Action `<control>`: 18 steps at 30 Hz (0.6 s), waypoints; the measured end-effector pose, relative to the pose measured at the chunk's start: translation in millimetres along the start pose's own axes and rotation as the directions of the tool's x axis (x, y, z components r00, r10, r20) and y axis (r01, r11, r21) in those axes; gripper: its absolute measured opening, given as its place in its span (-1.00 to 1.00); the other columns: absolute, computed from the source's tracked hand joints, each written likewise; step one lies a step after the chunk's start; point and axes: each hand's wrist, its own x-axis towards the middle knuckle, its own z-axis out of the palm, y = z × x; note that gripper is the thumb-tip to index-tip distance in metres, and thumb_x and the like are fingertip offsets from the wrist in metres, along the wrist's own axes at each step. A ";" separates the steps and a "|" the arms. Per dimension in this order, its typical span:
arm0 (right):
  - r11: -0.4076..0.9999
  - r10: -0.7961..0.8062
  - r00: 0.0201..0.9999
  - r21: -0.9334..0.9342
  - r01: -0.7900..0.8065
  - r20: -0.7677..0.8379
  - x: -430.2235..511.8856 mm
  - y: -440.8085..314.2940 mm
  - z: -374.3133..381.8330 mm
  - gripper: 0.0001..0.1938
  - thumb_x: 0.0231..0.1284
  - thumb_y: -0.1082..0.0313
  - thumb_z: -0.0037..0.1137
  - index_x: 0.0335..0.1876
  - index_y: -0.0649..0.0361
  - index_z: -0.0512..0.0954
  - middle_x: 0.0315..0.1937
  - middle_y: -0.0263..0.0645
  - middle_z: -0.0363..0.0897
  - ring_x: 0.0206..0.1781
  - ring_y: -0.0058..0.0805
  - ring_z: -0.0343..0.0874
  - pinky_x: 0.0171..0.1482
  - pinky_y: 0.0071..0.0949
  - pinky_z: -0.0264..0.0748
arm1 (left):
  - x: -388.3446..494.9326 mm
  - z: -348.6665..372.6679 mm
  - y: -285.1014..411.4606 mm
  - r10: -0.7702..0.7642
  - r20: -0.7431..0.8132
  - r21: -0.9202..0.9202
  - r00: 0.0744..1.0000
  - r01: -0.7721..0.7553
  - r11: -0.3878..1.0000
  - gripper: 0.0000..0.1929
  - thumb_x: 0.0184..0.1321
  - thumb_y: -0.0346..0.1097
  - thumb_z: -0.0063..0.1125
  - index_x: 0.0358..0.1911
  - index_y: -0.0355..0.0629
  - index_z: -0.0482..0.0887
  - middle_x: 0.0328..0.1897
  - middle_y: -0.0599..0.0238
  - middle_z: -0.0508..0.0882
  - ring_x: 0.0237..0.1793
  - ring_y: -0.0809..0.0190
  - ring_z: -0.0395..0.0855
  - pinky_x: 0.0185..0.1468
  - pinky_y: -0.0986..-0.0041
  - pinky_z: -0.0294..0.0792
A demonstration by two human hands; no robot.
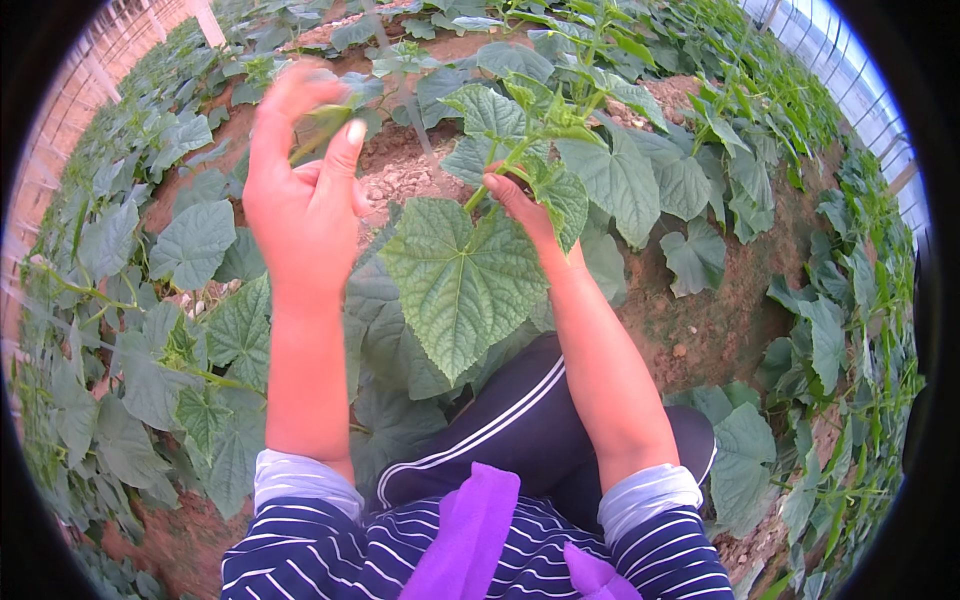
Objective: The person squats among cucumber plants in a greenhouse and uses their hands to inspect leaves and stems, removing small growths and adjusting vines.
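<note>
My left hand is raised over the plants at the upper left, blurred, with thumb and fingers apart. A blurred yellow-green piece of plant shows in the gap between them; whether it touches the fingers I cannot tell. Between the thumb and fingers of my right hand is the green stem of a cucumber-like vine, just below its leafy growing tip. One broad, toothed leaf hangs from this vine in front of me. Smaller leaves partly hide my right fingers.
Leafy vines stand in rows on both sides. Bare reddish soil shows at the right, with crumbly clods between my hands. A thin translucent line runs down beyond them. Pale posts rise at the far left.
</note>
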 end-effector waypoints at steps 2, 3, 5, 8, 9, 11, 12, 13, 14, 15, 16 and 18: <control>0.992 -0.056 0.998 0.113 0.058 -0.025 -6.6 -7.1 4.8 -0.73 0.18 0.20 0.27 -0.18 0.26 0.59 -0.32 -0.30 0.67 -0.29 -0.47 0.62 -0.16 -0.45 0.52 | 6.8 -6.6 -22.8 0.102 -0.014 0.423 0.995 -0.086 0.902 -0.78 0.11 -0.46 0.26 -0.14 -0.26 0.67 -0.30 0.34 0.71 -0.59 0.55 0.48 -0.53 0.68 0.30; 0.982 -0.084 0.996 0.165 0.090 -0.040 -8.5 -9.7 7.4 -0.74 0.19 0.23 0.26 -0.18 0.28 0.59 -0.31 -0.31 0.67 -0.30 -0.48 0.62 -0.16 -0.45 0.54 | 7.2 -9.0 -25.5 0.109 0.007 0.514 0.994 -0.097 0.852 -0.77 0.10 -0.46 0.27 -0.13 -0.26 0.67 -0.29 0.31 0.72 -0.59 0.53 0.49 -0.53 0.67 0.31; 0.928 -0.045 0.999 0.371 0.041 0.003 -3.4 0.6 12.9 -0.72 0.12 0.21 0.34 -0.16 0.23 0.62 -0.33 -0.35 0.65 -0.26 -0.55 0.58 -0.14 -0.48 0.50 | -7.8 -11.5 -16.0 -0.048 0.136 0.293 0.990 0.006 0.956 -0.76 0.08 -0.46 0.28 -0.15 -0.26 0.69 -0.30 0.27 0.72 -0.59 0.51 0.51 -0.51 0.63 0.35; 0.850 0.031 0.998 0.524 -0.050 0.046 -7.7 -2.0 24.5 -0.83 0.15 0.37 0.25 -0.21 0.26 0.60 -0.32 -0.32 0.65 -0.30 -0.57 0.59 -0.20 -0.51 0.53 | -15.8 9.6 -12.5 -0.040 0.305 0.215 0.952 -0.027 0.976 -0.82 0.16 -0.50 0.19 -0.16 -0.27 0.71 -0.34 0.37 0.69 -0.59 0.54 0.48 -0.51 0.66 0.28; 0.909 -0.066 0.997 0.414 0.041 0.046 -9.0 -12.8 23.9 -0.87 0.14 0.42 0.21 -0.23 0.27 0.60 -0.33 -0.32 0.66 -0.30 -0.59 0.59 -0.22 -0.51 0.53 | -11.7 18.7 -12.3 -0.057 0.334 0.166 0.941 0.001 0.986 -0.83 0.19 -0.52 0.16 -0.14 -0.29 0.70 -0.36 0.41 0.67 -0.59 0.56 0.45 -0.53 0.70 0.23; 0.932 -0.159 0.983 0.342 0.120 0.088 -7.3 -24.5 20.3 -0.88 0.13 0.46 0.17 -0.24 0.27 0.61 -0.34 -0.31 0.66 -0.30 -0.62 0.58 -0.24 -0.50 0.52 | 1.5 25.9 -27.7 -0.007 0.422 0.220 0.906 -0.095 0.971 -0.80 0.19 -0.54 0.13 -0.13 -0.31 0.70 -0.31 0.35 0.66 -0.51 0.47 0.52 -0.44 0.67 0.30; 0.916 -0.156 0.978 0.392 0.090 0.139 -4.0 -21.9 21.6 -0.87 0.12 0.46 0.17 -0.22 0.26 0.61 -0.35 -0.31 0.67 -0.29 -0.63 0.57 -0.24 -0.48 0.52 | 6.1 28.5 -36.6 0.012 0.470 0.248 0.882 -0.145 0.958 -0.79 0.18 -0.54 0.12 -0.12 -0.32 0.69 -0.29 0.33 0.65 -0.47 0.43 0.55 -0.39 0.65 0.34; 0.896 -0.148 0.970 0.442 0.049 0.193 -5.1 -24.3 24.4 -0.86 0.11 0.45 0.17 -0.21 0.26 0.62 -0.35 -0.31 0.67 -0.28 -0.64 0.57 -0.24 -0.47 0.52 | 7.9 27.9 -46.1 0.059 0.478 0.193 0.876 -0.170 0.966 -0.81 0.18 -0.54 0.11 -0.14 -0.33 0.68 -0.29 0.28 0.66 -0.44 0.35 0.59 -0.35 0.58 0.39; 0.936 -0.146 0.963 0.346 0.060 0.227 -6.2 -29.0 22.3 -0.79 0.06 0.43 0.23 -0.16 0.24 0.63 -0.34 -0.28 0.67 -0.27 -0.64 0.56 -0.22 -0.45 0.51 | 9.6 26.3 -54.4 0.105 0.483 0.138 0.869 -0.195 0.971 -0.82 0.18 -0.54 0.09 -0.17 -0.34 0.68 -0.29 0.23 0.66 -0.41 0.28 0.62 -0.31 0.50 0.43; 0.943 -0.176 0.959 0.317 0.100 0.221 -5.7 -29.8 20.6 -0.79 0.05 0.42 0.25 -0.16 0.24 0.63 -0.34 -0.28 0.67 -0.27 -0.65 0.56 -0.21 -0.45 0.51 | 9.6 28.7 -56.2 0.155 0.489 0.070 0.859 -0.216 0.974 -0.84 0.18 -0.54 0.08 -0.19 -0.35 0.67 -0.29 0.18 0.67 -0.37 0.20 0.65 -0.27 0.42 0.47; 0.948 -0.205 0.954 0.287 0.138 0.218 -3.9 -29.1 20.5 -0.78 0.04 0.42 0.27 -0.16 0.24 0.63 -0.34 -0.27 0.68 -0.28 -0.65 0.55 -0.21 -0.46 0.51 | 6.6 26.9 -46.3 -0.025 0.490 0.067 0.871 -0.010 0.998 -0.88 0.22 -0.48 0.12 -0.24 -0.32 0.69 -0.30 0.29 0.69 -0.43 0.38 0.59 -0.40 0.52 0.41; 0.859 -0.092 0.955 0.507 -0.067 0.283 -8.1 -38.5 19.6 -0.74 0.00 0.42 0.32 -0.14 0.24 0.62 -0.32 -0.24 0.68 -0.28 -0.68 0.55 -0.19 -0.46 0.52 | 7.0 24.4 -53.2 -0.156 0.524 -0.070 0.837 0.225 0.972 -0.90 0.25 -0.44 0.15 -0.25 -0.27 0.71 -0.28 0.38 0.70 -0.45 0.49 0.53 -0.46 0.59 0.34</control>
